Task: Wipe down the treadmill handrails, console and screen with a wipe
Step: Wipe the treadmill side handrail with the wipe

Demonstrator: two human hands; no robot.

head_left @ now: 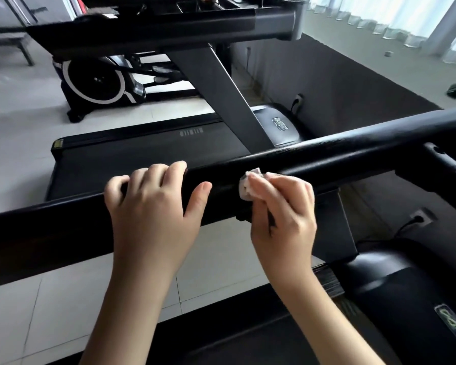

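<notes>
Wiping is under way on the near handrail (353,151), a thick black bar crossing the view from lower left to upper right. A small crumpled white wipe (248,187) is pressed against the side of the rail by the right hand (282,209); the fingers are curled shut over it, so only its left edge shows. The wad is likely bunched that way so that pressure can be put on the curved surface.

The left hand (153,206) is laid over the top of the same rail just beside the wipe, fingers hooked over the far edge, thumb spread along the near face, nothing held in it. The rail is probably being steadied, or the body braced, while the other hand scrubs.

Streaky, duller patches are seen on the rail to the right of the wipe; whether damp or worn cannot be told.

The console (142,25) is seen at the top of the view, well apart from both hands, apparently not yet reached.

A small badge (279,124) on the motor cover is seen, and a greenish logo (450,322) at lower right; neither can be read.
</notes>
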